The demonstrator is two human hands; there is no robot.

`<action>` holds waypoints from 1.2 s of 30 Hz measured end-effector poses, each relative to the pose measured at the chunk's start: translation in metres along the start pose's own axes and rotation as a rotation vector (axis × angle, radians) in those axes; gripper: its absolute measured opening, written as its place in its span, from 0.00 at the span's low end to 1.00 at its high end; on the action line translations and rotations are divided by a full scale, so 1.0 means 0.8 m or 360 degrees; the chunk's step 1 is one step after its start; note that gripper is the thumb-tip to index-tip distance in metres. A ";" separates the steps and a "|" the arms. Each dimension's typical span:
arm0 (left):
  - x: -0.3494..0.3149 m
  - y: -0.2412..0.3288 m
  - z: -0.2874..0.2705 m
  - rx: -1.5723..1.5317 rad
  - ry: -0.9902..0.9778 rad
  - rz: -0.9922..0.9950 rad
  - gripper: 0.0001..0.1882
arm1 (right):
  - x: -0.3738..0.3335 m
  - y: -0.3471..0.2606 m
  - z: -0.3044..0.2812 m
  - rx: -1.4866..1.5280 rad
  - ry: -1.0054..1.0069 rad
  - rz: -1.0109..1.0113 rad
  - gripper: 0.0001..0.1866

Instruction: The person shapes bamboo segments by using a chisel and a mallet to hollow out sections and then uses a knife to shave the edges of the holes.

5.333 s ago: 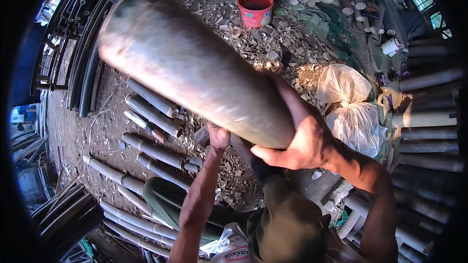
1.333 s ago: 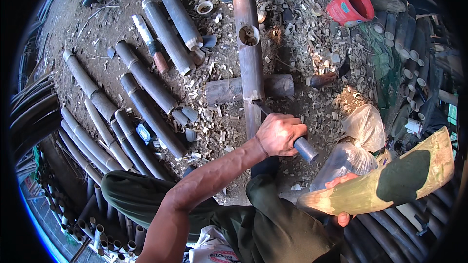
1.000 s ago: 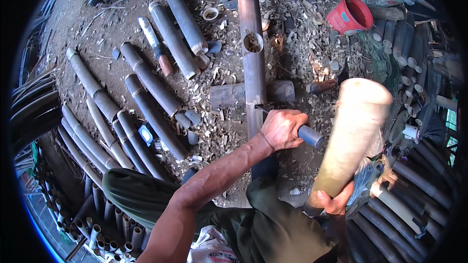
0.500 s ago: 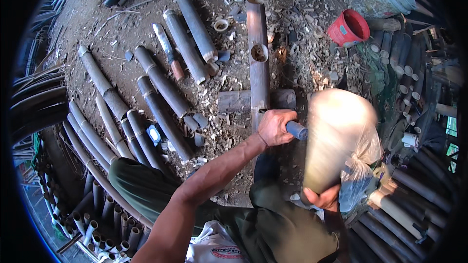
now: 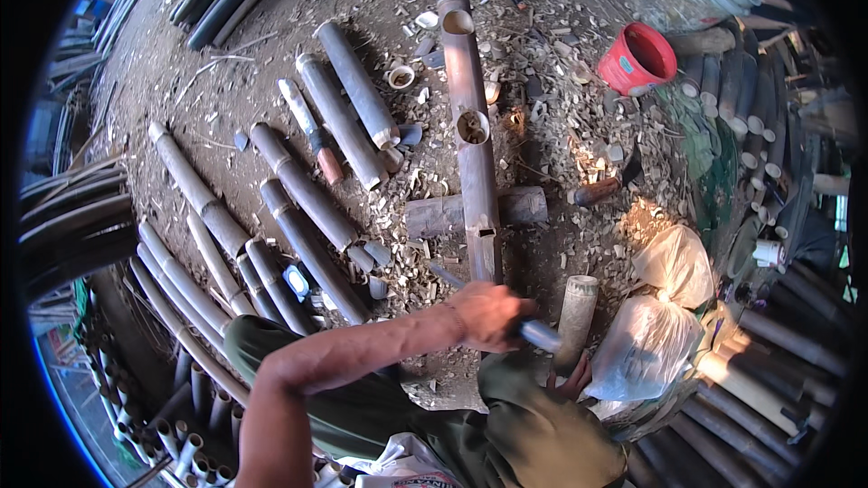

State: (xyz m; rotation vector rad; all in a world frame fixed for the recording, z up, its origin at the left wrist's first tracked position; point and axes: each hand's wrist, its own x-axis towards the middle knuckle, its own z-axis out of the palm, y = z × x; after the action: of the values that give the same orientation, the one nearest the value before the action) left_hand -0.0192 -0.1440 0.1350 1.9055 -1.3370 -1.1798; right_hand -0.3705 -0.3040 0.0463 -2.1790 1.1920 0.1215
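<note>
Chisel [image 5: 541, 335] withdrawn from notch [image 5: 486, 232] since earlier frame, clasped in left hand [image 5: 493, 314]; bamboo billet [image 5: 577, 314] lowered beside knee [image 5: 542, 416], right hand [image 5: 575, 380] at its base, grip not discernible. Notched pole [image 5: 475, 176] laid across log [image 5: 431, 217]. Judged best: blade [image 5: 446, 275] held square to notch, pole steadied against rolling.
</note>
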 end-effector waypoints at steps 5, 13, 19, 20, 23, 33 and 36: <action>-0.082 -0.180 0.120 0.0763 -0.0569 -0.0309 0.18 | -0.069 -0.013 -0.073 0.0070 -0.0161 0.0377 0.41; -0.037 -0.179 0.023 0.1032 0.0689 -0.0678 0.36 | -0.105 -0.024 -0.077 0.0055 -0.0066 0.0580 0.38; -0.056 -0.253 -0.002 0.1001 0.0599 -0.0481 0.44 | -0.116 -0.052 -0.071 0.0024 -0.0122 0.0584 0.36; -0.057 -0.255 -0.001 0.0912 0.0586 -0.0515 0.43 | -0.115 -0.058 -0.072 0.0014 -0.0139 0.0576 0.36; -0.058 -0.245 -0.004 0.0815 0.0586 -0.0542 0.42 | -0.114 -0.071 -0.074 -0.0007 -0.0166 0.0548 0.35; -0.060 -0.251 0.003 0.0803 0.0673 -0.0629 0.42 | -0.105 -0.107 -0.056 -0.0018 -0.0293 0.0397 0.32; -0.069 -0.263 0.008 0.0812 0.0688 -0.0601 0.43 | -0.091 -0.116 -0.047 -0.0038 -0.0328 0.0340 0.31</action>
State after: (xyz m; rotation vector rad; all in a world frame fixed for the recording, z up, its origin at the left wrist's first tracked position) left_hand 0.0661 -0.0138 -0.0169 2.6772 -1.1331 -0.5384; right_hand -0.3488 -0.2377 0.1488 -1.9978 1.3043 0.4419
